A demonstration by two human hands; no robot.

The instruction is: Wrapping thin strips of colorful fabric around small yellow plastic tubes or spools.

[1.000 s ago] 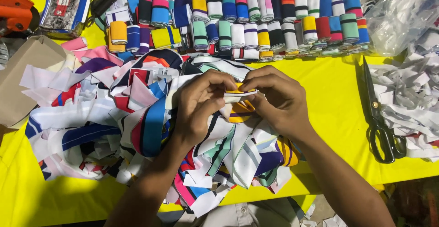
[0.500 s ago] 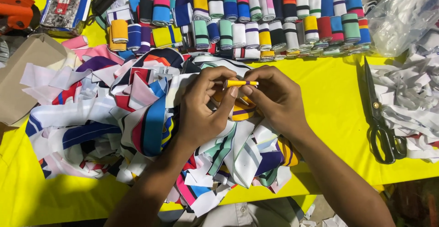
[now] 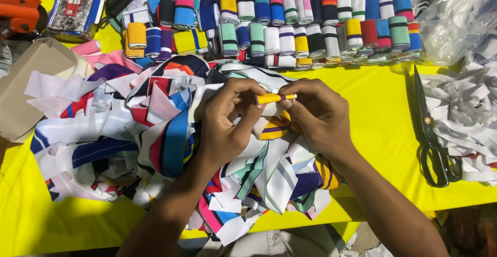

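Yellow striped strip (image 3: 274,98): pinched at both ends, stretched level between left hand (image 3: 225,120) and right hand (image 3: 318,114), directly above loose pile of ribbed strips (image 3: 155,133). Left fingers closed on near end; right fingers closed on far end, thumb on top. Tail of same strip, yellow with purple stripes, hanging just below the hands and touching the pile.

Progress, judged from present layout:
- Finished portion: rolled bundles (image 3: 290,24) lined up in rows beyond both hands, upright, touching one another, many colours. Large count, so a good share of the work judged complete.
- In hand: one strip only, folded or rolled into a narrow bar at the top edge; roll judged barely begun, with most of its length still slack.
- Remaining: pile spread beneath and to the left of left hand, tangled, unrolled; white, blue, red, pink, green pieces. Volume roughly comparable to finished rows, so about half judged outstanding.

Surroundings:
- Black scissors (image 3: 432,133) lying shut on yellow table cover (image 3: 383,127), well to the right of right hand, untouched.
- Grey-white scrap heap (image 3: 466,112) beyond scissors, further right.
- Clear plastic bag (image 3: 455,19) ahead of right hand, far right.
- Brown cardboard box (image 3: 28,86) well left of left hand.
- Orange tool (image 3: 18,11) far ahead and left, partly out of view.
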